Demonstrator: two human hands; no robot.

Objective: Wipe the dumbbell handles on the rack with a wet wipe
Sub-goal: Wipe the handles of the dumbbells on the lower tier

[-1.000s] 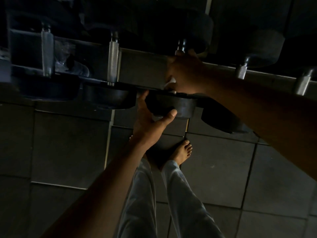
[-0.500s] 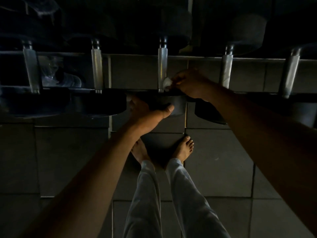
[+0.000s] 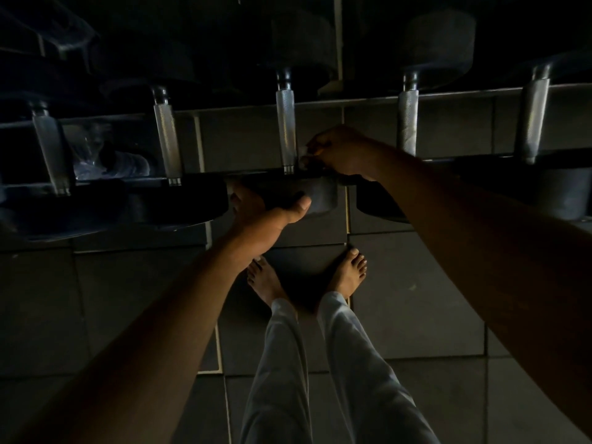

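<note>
Several dumbbells lie across a dark rack [image 3: 243, 110], their knurled steel handles pointing toward me. My right hand [image 3: 342, 153] pinches a small white wet wipe [image 3: 302, 155] just right of the middle handle [image 3: 286, 129], near its lower end. My left hand [image 3: 259, 213] cups the black front weight [image 3: 315, 195] of that same dumbbell from below, thumb laid across its face. Other handles stand to the left [image 3: 166, 139] and to the right [image 3: 407, 123].
Dim light; grey floor tiles [image 3: 416, 299] lie under the rack. My bare feet [image 3: 347, 272] and pale trouser legs stand close to the rack. A crumpled clear plastic wrapper [image 3: 96, 155] sits on the rack at the left.
My right hand came off the middle handle and moved to its lower right side with the wipe. The view shifted, bringing the full handles into sight. My left hand stayed on the front weight.
</note>
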